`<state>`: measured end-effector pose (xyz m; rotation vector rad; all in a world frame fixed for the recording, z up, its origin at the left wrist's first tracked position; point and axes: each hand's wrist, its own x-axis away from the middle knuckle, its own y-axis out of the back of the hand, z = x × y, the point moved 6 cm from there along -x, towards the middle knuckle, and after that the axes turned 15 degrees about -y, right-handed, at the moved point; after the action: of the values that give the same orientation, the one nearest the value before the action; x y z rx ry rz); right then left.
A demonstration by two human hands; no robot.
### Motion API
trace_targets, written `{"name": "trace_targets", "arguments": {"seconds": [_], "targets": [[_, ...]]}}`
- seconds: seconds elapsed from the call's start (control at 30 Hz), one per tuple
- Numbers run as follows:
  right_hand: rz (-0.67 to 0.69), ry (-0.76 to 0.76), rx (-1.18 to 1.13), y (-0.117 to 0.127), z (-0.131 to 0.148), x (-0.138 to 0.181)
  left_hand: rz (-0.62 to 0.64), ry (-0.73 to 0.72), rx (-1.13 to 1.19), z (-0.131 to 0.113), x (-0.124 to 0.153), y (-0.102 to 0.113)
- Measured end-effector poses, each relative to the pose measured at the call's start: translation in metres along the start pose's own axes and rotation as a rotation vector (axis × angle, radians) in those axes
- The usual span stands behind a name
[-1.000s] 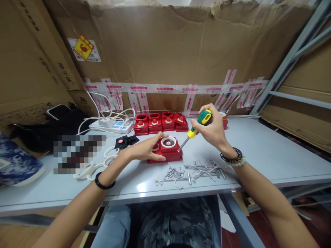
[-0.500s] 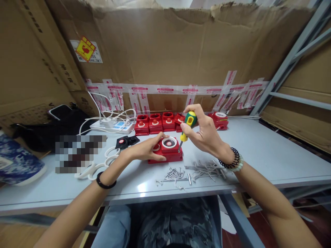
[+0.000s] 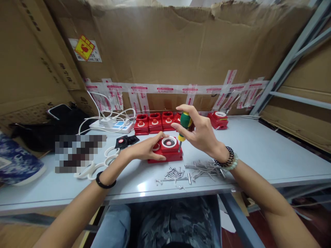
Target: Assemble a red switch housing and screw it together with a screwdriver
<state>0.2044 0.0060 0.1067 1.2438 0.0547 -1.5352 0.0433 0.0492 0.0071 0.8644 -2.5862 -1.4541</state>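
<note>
A red plastic unit [image 3: 168,151] with a white ring on top lies on the grey table [image 3: 258,155] in front of me. My left hand [image 3: 144,148] grips its left side, fingers closed over it. My right hand [image 3: 199,132] holds a green and yellow screwdriver [image 3: 183,125] almost upright by its handle, fingers wrapped round the top. The tip stands on the unit's right front corner. A heap of several silver screws [image 3: 191,170] lies just in front of the unit.
A row of red units [image 3: 155,123] stands behind, and one more red unit [image 3: 219,120] at the right. A white power strip with cables [image 3: 111,125], black parts [image 3: 126,140], white rings [image 3: 103,162], a black bag [image 3: 51,129]. Cardboard wall behind; metal shelf frame [image 3: 292,58] right.
My right hand swung the screwdriver from a slant to nearly upright and moved left over the unit's right corner. My left hand and the unit stayed put.
</note>
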Motion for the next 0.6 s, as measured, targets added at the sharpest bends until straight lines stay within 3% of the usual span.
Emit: {"name": "trace_targets", "arguments": {"seconds": [0.07, 0.27, 0.33, 0.5, 0.6], "targets": [[0.009, -0.025, -0.01, -0.0011, -0.0015, 0.0, -0.004, -0.005, 0.004, 0.0001, -0.0002, -0.0001], [0.341, -0.075, -0.304, -0.0057, -0.0059, -0.001, -0.016, 0.009, 0.014, 0.0012, -0.0001, 0.0003], [0.3, -0.088, -0.248, -0.0056, -0.0072, -0.0026, -0.01, 0.009, 0.012, 0.0009, 0.0, 0.0], [0.007, -0.087, 0.022, -0.0025, -0.007, -0.0023, -0.006, -0.001, -0.006, 0.001, 0.0003, -0.0005], [0.098, -0.061, -0.075, -0.0038, -0.0065, -0.0006, -0.014, -0.007, 0.002, 0.001, 0.0002, -0.0001]]}}
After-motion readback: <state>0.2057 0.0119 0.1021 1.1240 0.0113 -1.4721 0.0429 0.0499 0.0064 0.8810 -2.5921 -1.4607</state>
